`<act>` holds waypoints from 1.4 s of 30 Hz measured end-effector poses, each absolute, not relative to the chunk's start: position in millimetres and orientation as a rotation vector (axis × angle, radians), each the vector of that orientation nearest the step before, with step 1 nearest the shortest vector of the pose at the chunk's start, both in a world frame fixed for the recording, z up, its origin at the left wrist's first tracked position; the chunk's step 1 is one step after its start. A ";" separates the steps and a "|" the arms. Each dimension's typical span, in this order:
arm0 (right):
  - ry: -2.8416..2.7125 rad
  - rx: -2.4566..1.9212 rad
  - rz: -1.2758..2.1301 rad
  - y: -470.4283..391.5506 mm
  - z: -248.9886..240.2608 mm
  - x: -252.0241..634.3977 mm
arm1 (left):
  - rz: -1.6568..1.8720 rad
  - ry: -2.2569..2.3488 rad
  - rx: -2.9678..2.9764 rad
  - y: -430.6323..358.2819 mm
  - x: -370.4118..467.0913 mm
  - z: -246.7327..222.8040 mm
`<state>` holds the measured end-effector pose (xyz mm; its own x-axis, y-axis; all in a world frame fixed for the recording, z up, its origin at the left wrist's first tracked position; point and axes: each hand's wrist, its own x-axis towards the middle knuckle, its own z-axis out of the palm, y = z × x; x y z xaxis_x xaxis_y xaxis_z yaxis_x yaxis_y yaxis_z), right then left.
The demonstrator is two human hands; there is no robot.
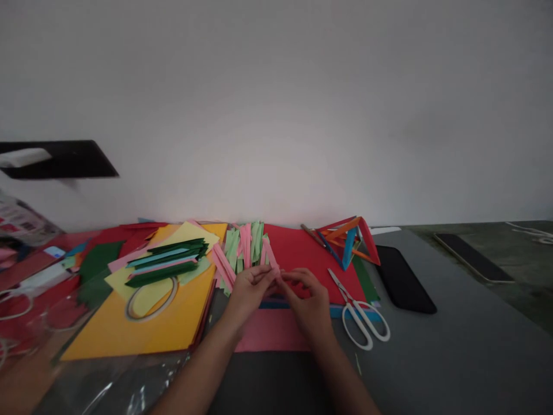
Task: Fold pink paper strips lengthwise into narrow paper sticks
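Left hand [254, 288] and right hand [310, 295] meet at a pink strip [272, 255], over the bench [453, 357].
Left fingertips pinched shut on the strip, near the red sheet [298, 251]; right hand part-curled, tips at its lower end, grip blurred, cannot tell. Fingers hide that end. Printed packet [21, 222] cut off at left edge, print illegible.

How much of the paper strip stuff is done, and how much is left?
One open shape of orange, blue and red strips already looks made. A pink strip is in hand, pinched in the fingers of the left hand and right hand. Loose pink and green strips seem left, but I can't tell how many are needed.
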<state>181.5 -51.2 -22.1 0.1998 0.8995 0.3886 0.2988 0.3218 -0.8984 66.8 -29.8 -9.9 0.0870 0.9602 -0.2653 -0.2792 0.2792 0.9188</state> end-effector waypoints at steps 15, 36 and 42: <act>-1.271 -1.279 0.633 -53.4 -21.8 179.8 | 1.039 1.029 0.879 -31.3 69.8 -6.0; -1.311 -1.180 0.807 -49.7 -20.7 185.0 | 1.097 1.082 1.061 -30.2 65.8 -1.6; -1.329 -1.224 0.781 -49.1 -21.0 185.4 | 1.161 1.111 1.042 -30.0 65.4 0.7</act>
<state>185.4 -49.1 -21.0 0.1493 0.9482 0.2805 0.2166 0.2455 -0.9449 65.4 -30.0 0.7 0.0586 0.9928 -0.1048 -0.1482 0.1125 0.9825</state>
